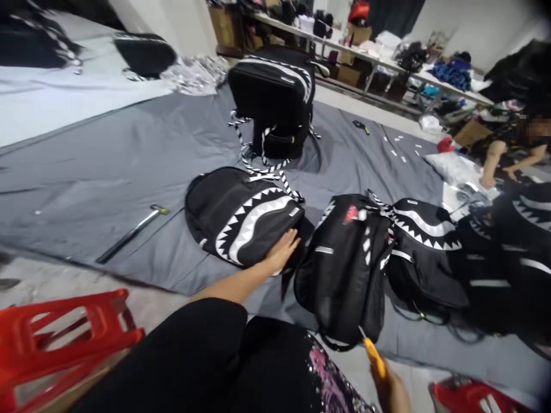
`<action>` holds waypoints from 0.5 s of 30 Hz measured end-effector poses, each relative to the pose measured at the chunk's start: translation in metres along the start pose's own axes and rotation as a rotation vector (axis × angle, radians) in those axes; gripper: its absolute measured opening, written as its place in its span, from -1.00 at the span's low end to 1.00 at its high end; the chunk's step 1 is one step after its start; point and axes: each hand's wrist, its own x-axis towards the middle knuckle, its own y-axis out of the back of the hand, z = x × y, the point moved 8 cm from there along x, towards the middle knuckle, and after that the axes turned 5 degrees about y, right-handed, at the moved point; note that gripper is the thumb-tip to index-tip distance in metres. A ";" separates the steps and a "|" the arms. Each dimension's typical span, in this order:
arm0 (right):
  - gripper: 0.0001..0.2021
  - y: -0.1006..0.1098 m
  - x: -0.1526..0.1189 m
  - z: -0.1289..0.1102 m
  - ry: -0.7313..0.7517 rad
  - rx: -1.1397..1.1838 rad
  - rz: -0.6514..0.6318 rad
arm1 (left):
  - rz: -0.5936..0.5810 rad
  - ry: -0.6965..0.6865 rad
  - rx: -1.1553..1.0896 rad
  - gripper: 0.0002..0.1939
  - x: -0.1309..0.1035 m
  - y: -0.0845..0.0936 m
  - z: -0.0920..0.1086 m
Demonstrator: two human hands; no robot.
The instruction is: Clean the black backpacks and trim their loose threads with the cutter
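A black backpack (pixel 245 218) with a white zigzag-tooth pattern lies on the grey cloth (pixel 129 149). My left hand (pixel 283 250) rests on its lower right part, fingers stretched out. Low on the right, my right hand (pixel 392 390) is closed around a yellow-handled tool (pixel 374 357) with a thin metal tip. The tip is near the bottom of a second black backpack (pixel 344 269), which has black-and-white striped cords. Whether the tip touches that bag, I cannot tell.
Beyond are stacked black bags (pixel 271 86); more toothed bags (pixel 424 246) lie right. A hammer-like tool (pixel 133 234) is left. Red stools (pixel 64 332) stand near the front edge. A person's arms (pixel 495 163) reach in at right. A cluttered table (pixel 370 57) runs behind.
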 end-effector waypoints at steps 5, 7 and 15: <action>-0.70 -0.070 0.022 -0.021 -0.033 0.110 -0.131 | -0.005 0.179 -0.001 -0.68 0.041 0.082 -0.097; -0.64 -0.073 0.035 -0.032 -0.022 0.256 -0.124 | 0.093 0.308 0.014 -0.62 0.051 0.111 -0.102; -0.41 0.031 0.024 0.024 -0.270 0.574 0.383 | -0.008 0.291 0.019 0.05 -0.002 0.033 0.105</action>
